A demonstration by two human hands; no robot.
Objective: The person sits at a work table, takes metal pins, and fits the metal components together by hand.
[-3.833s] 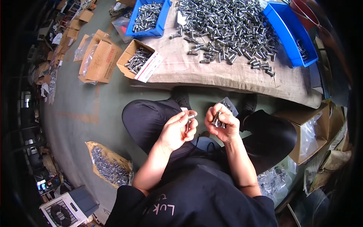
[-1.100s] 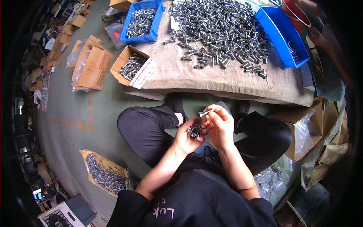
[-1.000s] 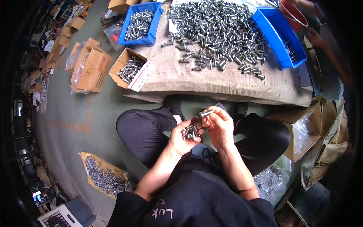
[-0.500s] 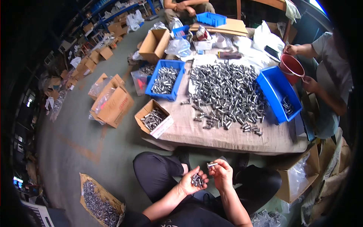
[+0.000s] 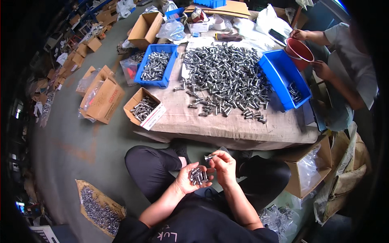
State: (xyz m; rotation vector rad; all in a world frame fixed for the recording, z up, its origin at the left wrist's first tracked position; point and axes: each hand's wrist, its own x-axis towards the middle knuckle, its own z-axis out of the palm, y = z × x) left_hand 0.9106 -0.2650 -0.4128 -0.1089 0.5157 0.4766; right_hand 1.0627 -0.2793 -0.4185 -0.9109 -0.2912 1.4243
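My left hand (image 5: 183, 183) is cupped palm up over my lap. Several short silver metal pins (image 5: 197, 176) lie heaped in its palm and on its fingers. Just to the right and slightly higher, my right hand (image 5: 225, 167) pinches a single metal pin (image 5: 209, 157) between thumb and fingertips, apart from the heap. Beyond my knees, a large pile of similar metal pins (image 5: 227, 77) spreads over a low cloth-covered table (image 5: 227, 131).
A cardboard box (image 5: 156, 118) and a blue bin (image 5: 172, 67), both holding pins, stand at the table's left. A tilted blue bin (image 5: 279, 83) lies right, beside a co-worker holding a red bucket (image 5: 299, 54). On the floor are a flattened carton of small parts (image 5: 99, 208) and an open box (image 5: 293, 182).
The whole view has shifted, so the table and boxes appear higher and further left. My hands stay close together, and the pin in my right hand has changed its angle.
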